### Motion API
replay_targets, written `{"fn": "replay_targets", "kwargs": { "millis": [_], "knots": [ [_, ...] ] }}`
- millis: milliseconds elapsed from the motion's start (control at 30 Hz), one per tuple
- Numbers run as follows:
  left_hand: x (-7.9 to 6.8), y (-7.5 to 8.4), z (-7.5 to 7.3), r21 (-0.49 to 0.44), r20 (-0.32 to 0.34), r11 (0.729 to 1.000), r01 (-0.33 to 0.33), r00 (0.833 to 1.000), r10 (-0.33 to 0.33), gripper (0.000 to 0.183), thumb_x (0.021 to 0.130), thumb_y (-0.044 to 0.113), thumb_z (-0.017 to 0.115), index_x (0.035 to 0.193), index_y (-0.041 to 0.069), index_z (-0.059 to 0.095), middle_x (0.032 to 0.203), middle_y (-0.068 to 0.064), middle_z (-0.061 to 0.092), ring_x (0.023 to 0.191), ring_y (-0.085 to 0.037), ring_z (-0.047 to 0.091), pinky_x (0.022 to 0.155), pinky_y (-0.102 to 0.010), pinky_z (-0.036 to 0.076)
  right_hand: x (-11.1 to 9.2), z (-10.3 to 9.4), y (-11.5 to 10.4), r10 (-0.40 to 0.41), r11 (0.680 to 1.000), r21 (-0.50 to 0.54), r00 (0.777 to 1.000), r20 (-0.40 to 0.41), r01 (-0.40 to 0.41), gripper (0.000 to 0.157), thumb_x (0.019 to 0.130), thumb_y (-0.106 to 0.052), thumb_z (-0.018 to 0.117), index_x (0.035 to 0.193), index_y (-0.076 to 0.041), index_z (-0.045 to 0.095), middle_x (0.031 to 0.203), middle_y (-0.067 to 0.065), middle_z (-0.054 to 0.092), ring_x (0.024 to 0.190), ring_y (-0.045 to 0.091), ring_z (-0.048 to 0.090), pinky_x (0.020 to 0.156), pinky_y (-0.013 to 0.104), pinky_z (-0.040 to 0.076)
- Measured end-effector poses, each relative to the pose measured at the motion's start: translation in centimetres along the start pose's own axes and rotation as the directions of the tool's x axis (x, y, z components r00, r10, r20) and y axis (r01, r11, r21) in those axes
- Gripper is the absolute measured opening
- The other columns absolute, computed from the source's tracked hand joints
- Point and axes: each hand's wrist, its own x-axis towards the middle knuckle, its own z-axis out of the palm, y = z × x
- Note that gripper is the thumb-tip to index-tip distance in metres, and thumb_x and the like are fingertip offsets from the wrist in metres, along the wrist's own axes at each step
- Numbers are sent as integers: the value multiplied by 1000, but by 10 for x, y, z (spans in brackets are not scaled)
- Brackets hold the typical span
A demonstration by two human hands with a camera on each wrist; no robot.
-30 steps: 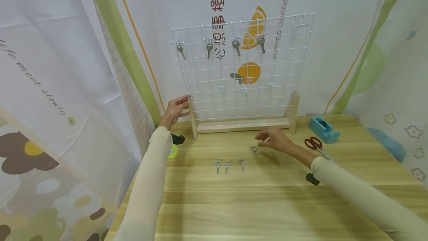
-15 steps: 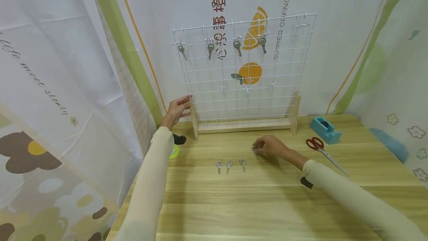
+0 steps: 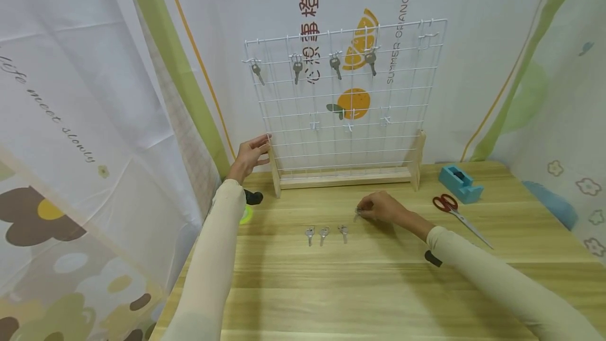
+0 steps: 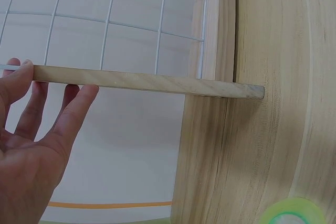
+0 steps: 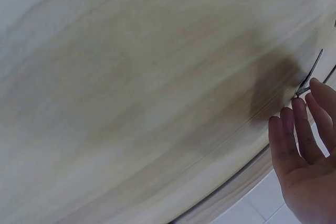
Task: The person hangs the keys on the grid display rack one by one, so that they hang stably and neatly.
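In the head view, my right hand pinches the ring end of a key just above the wooden table. The right wrist view shows that key at the thumb and fingertips. Left of it, three silver keys with rings lie in a row: one key, a middle key and a right key. My left hand holds the left side of a white wire grid rack. Up close, its fingers touch the rack's wooden upright, and one fingertip is behind the wire.
Several keys hang from the grid's upper hooks, among them a left key. White hooks without keys include a lower hook and an upper right hook. Red-handled scissors, a blue tape dispenser and a green tape roll lie on the table.
My right hand has come down onto the fourth key and taken it by its ring end; the key has shifted slightly left. My left hand stays at the rack.
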Motion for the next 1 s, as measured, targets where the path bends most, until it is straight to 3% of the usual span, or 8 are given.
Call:
{"fn": "replay_targets", "kwargs": {
  "millis": [233,600,800,1000],
  "knots": [
    [-3,0,0,10,-3,1000,-9,1000,9,45,110,10,54,155,15,52,162,-12,42,139,-34,52,109,-49,52,1,0,1,-61,998,-24,998,-32,60,11,95,1,74,105,4,77,97,13,78,87,25,75,77,36,64],
    [-2,1,1,7,-3,1000,-7,1000,7,45,110,10,54,155,14,52,162,-13,42,139,-35,51,110,-50,51,0,-2,3,-17,1000,4,998,-67,18,16,92,8,72,107,4,75,91,14,77,83,26,75,73,39,64],
    [-2,1,1,5,-5,1000,-7,1000,7,46,110,9,54,155,14,52,162,-13,42,140,-34,51,110,-50,51,-3,-12,1,-37,999,-4,996,-87,37,17,92,7,72,109,5,74,90,15,77,82,28,75,72,43,64],
    [-3,2,0,-2,-7,1000,-4,1000,4,46,109,8,54,155,15,52,163,-12,42,143,-33,48,110,-49,51,-1,-27,4,-99,995,-19,985,-138,97,17,91,7,75,108,5,76,90,16,78,78,29,76,67,39,65]
  ]
}}
